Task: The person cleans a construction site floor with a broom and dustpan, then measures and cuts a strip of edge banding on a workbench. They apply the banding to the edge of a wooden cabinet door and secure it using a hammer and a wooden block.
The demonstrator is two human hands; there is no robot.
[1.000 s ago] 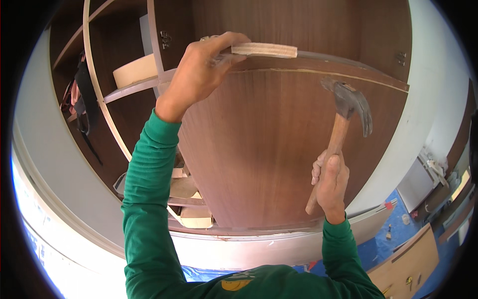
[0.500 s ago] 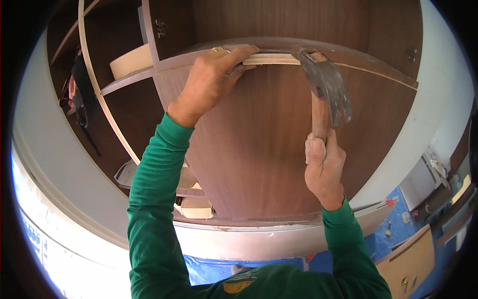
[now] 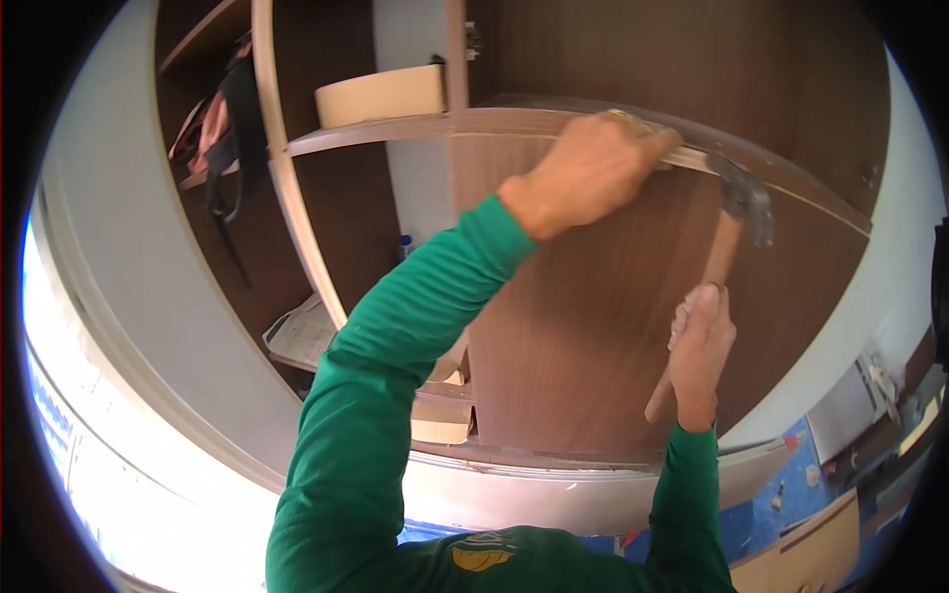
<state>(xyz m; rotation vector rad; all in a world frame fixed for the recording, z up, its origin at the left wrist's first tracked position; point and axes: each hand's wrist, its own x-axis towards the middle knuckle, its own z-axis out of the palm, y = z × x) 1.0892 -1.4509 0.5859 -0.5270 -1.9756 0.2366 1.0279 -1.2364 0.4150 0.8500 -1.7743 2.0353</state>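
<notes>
My left hand (image 3: 598, 168) is closed around a pale layered wood strip (image 3: 690, 158), holding it along the front edge of the brown cabinet shelf (image 3: 494, 122). Part of the strip is hidden under the fingers. In my right hand (image 3: 704, 336) is a claw hammer (image 3: 724, 247), gripped by its wooden handle, whose lower end sticks out below the fist. The dark hammer head is at the strip's right end; whether they touch I cannot tell. Below the edge stands a brown wood-grain panel (image 3: 583, 326).
To the left are open compartments with a curved beige piece (image 3: 381, 96), hanging dark straps (image 3: 237, 128) and a cardboard box (image 3: 442, 420). A metal hinge (image 3: 473, 42) sits on the upper divider. Blue sheeting (image 3: 781, 484) and boards (image 3: 806, 549) lie at the lower right.
The view has swung left, so the cabinet and both hands appear farther right. The hammer's handle now leans, its lower end showing below my right hand. Both hands keep their holds.
</notes>
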